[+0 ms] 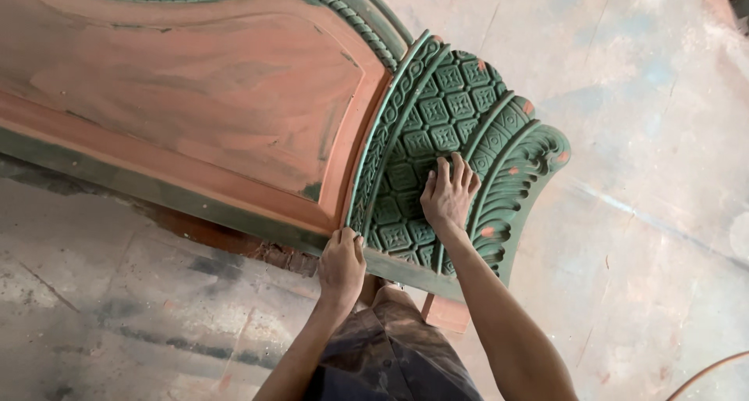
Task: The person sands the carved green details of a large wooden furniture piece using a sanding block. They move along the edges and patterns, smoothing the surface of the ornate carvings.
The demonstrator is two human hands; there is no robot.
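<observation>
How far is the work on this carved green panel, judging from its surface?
Done: the large flat panel looks rubbed down to reddish wood. In hand: the right hand presses on the green lattice carving; the left hand grips the lower edge. Left: the carving is mostly green, with few bare spots.

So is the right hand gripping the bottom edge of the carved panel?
No, the right hand lies flat on the green lattice carving of the carved panel; the left hand grips its bottom edge.

One head-worn view looks steeply down, close over a carved panel (437, 128) and floor (663, 214).
</observation>
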